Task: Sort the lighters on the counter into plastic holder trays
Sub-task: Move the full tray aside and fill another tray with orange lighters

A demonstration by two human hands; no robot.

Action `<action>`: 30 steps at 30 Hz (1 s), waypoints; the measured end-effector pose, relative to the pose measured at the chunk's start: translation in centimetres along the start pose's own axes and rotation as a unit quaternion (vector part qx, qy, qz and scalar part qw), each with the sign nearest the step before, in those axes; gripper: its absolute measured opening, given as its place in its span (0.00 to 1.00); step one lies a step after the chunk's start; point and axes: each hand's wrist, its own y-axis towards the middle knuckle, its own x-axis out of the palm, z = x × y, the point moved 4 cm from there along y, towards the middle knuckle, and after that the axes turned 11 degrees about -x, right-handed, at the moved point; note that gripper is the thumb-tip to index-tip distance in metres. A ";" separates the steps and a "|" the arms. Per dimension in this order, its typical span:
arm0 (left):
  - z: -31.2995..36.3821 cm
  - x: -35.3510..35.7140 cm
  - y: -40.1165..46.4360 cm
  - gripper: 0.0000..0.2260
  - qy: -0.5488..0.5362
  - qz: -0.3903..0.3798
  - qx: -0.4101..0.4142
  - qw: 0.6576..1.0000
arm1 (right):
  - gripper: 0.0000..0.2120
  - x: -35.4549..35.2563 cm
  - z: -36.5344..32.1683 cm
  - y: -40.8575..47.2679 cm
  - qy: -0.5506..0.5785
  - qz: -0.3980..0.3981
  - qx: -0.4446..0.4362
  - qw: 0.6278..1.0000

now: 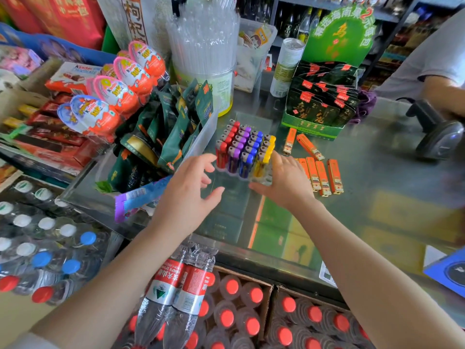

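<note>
Now both hands flank the clear tray [261, 181] of upright lighters [242, 147] mid-counter; left hand [187, 195] spread, empty; right hand [284, 180] touches its corner, grip unclear; next, probably the loose orange lighters [323, 176] just beside.

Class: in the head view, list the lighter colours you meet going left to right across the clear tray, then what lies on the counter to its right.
Red lighters → purple lighters → blue lighters → yellow lighters → loose orange lighters on the counter.
</note>
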 end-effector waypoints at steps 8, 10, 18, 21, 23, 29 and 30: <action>2.5 -0.3 3.6 0.14 0.089 -0.023 0.112 0.990 | 0.32 -0.2 1.6 6.6 -0.046 0.011 0.053 0.997; 2.8 -0.7 4.7 0.14 0.089 -0.012 0.125 0.988 | 0.32 -0.2 2.2 8.0 -0.063 0.004 0.058 0.996; 3.8 -1.5 6.2 0.15 0.125 -0.003 0.170 0.977 | 0.32 -0.5 4.0 11.2 -0.053 0.020 0.086 0.995; 3.9 -0.9 5.4 0.14 0.131 -0.022 0.178 0.975 | 0.28 -0.8 3.9 9.9 -0.006 0.046 0.066 0.997; 3.9 -0.2 4.6 0.14 0.141 -0.032 0.189 0.971 | 0.23 -1.7 3.8 7.6 0.054 0.065 0.039 0.996; 3.6 4.0 0.6 0.13 0.132 -0.106 0.222 0.960 | 0.15 -5.0 3.9 -7.6 0.184 0.030 -0.023 0.982; 3.6 4.8 -0.3 0.14 0.139 -0.120 0.227 0.956 | 0.24 -4.9 4.2 -10.4 0.176 0.003 -0.010 0.984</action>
